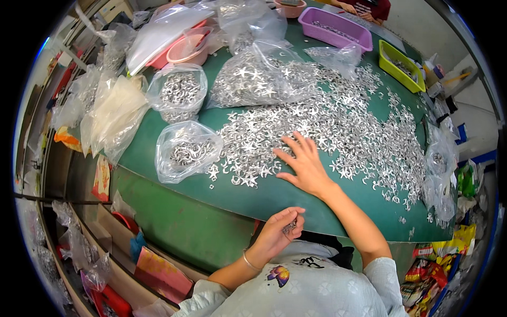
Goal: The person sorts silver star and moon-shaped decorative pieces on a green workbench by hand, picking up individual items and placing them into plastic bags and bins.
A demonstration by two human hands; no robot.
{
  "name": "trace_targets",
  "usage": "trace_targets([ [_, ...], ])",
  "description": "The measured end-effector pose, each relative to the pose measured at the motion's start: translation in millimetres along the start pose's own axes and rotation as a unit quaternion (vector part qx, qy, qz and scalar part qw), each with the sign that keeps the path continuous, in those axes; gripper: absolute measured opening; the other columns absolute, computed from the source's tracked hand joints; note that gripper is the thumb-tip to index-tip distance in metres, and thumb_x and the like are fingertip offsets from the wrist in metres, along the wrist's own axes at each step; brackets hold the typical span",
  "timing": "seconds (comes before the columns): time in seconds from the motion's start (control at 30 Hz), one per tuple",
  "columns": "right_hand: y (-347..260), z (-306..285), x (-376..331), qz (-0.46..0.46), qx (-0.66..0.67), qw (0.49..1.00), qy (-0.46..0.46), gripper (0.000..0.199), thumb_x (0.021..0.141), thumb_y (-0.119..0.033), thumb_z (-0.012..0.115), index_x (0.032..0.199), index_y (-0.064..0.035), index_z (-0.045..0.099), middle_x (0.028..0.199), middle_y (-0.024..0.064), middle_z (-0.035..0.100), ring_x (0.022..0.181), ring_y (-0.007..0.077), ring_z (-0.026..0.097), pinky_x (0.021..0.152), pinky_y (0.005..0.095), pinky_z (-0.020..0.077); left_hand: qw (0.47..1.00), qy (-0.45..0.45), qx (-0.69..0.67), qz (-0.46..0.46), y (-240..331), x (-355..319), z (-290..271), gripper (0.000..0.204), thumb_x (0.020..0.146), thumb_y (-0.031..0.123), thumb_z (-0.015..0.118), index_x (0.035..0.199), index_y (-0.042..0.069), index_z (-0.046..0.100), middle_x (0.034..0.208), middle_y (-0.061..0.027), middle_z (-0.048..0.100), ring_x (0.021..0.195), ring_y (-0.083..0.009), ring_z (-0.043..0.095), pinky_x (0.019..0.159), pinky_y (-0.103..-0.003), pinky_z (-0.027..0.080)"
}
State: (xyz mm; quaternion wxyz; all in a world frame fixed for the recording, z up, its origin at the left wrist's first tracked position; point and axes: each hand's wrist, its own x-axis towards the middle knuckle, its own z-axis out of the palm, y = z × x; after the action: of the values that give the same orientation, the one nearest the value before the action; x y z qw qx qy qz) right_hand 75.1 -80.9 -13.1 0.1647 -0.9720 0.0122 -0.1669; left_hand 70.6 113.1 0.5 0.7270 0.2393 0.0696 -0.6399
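A wide spread of small silver metal charms point(327, 121), some star-shaped and some curved like crescents, covers much of the green tabletop point(253, 198). Over its near edge my right hand point(305, 168) reaches with the fingers spread, the fingertips at the charms. My left hand point(280, 228) is curled near the table's front edge, closed around several small silver charms point(289, 226) that show between thumb and fingers. To the left stands an open clear plastic bag point(188, 153) with curved silver pieces inside. Behind it is another such bag point(179, 95), and a larger bag of star charms point(248, 82) lies farther back.
A purple tray point(335, 29) and a lime-green tray point(401, 66) stand at the far right; a pink basin point(188, 50) sits far left. Beyond the table another person's hands point(359, 11) show. Shelving point(84, 211) flanks the left side; colourful packets point(428, 274) lie at lower right.
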Motion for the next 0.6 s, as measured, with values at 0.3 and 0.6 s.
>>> trace_targets([
  [0.3,57.3,-29.6,-38.5,0.013,-0.122,0.989,0.085,0.018,0.080,-0.010,0.062,0.097,-0.0069,0.058,0.107,0.0086,0.056,0.113,0.0267,0.051,0.091,0.0424,0.0404,1.000,-0.009,0.002,-0.004,-5.7,5.8,8.0,0.032,0.096,0.012,0.050,0.124,-0.003,0.053,0.085,-0.0054,0.054,0.073,-0.0134,0.047,0.068,-0.027,0.041],
  [0.6,96.6,-65.1,-98.6,0.210,-0.230,0.934,0.176,0.017,0.083,-0.006,0.059,0.100,-0.0054,0.056,0.107,0.0091,0.056,0.108,0.0287,0.051,0.087,0.0399,0.0396,1.000,-0.019,0.000,-0.008,-9.4,14.9,3.6,0.032,0.096,0.013,0.050,0.123,-0.004,0.053,0.088,-0.0064,0.055,0.077,-0.0136,0.049,0.073,-0.028,0.043],
])
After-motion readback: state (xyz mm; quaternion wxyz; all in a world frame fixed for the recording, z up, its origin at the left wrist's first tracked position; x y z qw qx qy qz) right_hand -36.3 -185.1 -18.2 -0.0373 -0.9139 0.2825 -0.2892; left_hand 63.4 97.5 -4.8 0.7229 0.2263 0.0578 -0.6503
